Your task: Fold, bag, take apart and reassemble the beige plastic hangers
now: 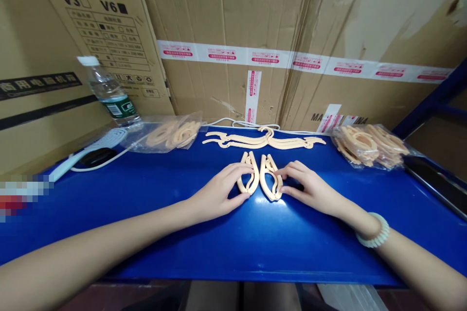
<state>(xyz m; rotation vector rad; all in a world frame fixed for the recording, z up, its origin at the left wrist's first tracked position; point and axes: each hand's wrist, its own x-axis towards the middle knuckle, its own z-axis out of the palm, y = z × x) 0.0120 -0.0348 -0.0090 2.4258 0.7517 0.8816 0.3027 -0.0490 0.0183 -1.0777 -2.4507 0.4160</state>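
Note:
My left hand (pixel 218 190) grips the outer side of a folded beige folding hanger (pixel 256 175), thumb at its lower end and fingers along its upper side. Opposite it, my right hand (pixel 313 188) pinches a second folded hanger (pixel 265 185) between thumb and fingers. Both hangers rest on the blue table, side by side with a narrow gap between them. Just behind lie unfolded beige hangers (pixel 288 144), arms spread and hooks together in the middle. My fingers partly cover the two folded hangers.
Clear bags of folded hangers lie at back left (pixel 186 133) and back right (pixel 365 143). A water bottle (pixel 118 102), light-blue hairbrush (pixel 105 140) and black oval object (pixel 98 157) sit left. A dark phone-like device (pixel 438 184) lies right. Cardboard boxes (pixel 226 19) line the back.

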